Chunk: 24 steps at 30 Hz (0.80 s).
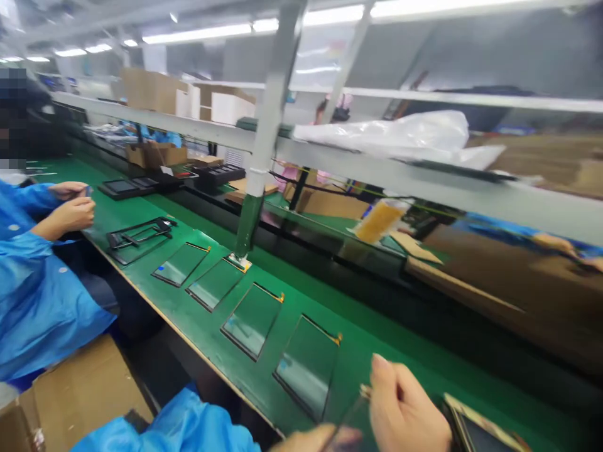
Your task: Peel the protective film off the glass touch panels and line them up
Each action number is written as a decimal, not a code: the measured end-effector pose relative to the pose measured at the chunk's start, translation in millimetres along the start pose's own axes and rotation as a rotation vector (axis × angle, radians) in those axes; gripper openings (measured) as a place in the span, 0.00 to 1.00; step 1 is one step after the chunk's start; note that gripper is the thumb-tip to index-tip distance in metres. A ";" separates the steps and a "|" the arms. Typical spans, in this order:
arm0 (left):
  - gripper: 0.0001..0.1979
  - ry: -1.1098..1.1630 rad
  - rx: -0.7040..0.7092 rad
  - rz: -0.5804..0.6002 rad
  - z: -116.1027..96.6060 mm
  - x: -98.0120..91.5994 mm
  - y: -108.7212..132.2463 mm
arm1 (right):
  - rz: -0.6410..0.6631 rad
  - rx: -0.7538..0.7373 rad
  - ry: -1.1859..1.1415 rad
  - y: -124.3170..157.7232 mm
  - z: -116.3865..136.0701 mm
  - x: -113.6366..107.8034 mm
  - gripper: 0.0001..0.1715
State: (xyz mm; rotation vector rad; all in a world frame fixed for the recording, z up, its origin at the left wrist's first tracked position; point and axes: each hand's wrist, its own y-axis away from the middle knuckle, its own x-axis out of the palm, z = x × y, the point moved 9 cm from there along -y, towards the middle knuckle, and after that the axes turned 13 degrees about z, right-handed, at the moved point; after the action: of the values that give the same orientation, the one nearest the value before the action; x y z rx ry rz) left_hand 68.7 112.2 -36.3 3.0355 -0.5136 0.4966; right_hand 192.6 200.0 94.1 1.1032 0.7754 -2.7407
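Note:
Low in the view, my right hand (406, 408) is closed, thumb and fingers pinching the upper corner of a glass touch panel (349, 422). My left hand (304, 439) grips the same panel from its left edge; the bottom of the picture cuts off most of that hand. The panel is tilted above the green bench. Several similar glass panels with dark borders and orange flex tails lie in a row to the left, the nearest panel (308, 364) beside my hands. Right of my right hand lies a framed dark screen (483, 430), partly cut off.
A co-worker in a blue smock (42, 282) sits at left, hands (70, 210) together. Black frames (141, 238) lie on the green bench (198, 339). A post (266, 125) rises from the bench to a shelf bearing a plastic bag (391, 135). A cardboard box (89, 389) stands lower left.

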 end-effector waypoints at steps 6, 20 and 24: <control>0.34 0.154 -0.201 0.024 -21.1 -36.2 45.4 | -0.180 0.159 -0.322 3.8 -29.3 1.9 0.28; 0.22 0.070 -0.447 0.107 -42.3 -73.6 72.9 | 0.712 0.228 -0.800 48.4 -8.2 93.9 0.36; 0.23 0.029 -0.481 0.170 -49.1 -75.1 64.7 | 0.653 0.132 -0.560 50.3 -12.1 91.9 0.33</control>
State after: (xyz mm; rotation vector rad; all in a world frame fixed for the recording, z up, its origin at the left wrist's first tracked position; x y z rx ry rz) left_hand -34.5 78.5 -15.2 2.5371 -0.7671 0.3569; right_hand 145.6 171.9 4.0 0.4289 0.1206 -2.3446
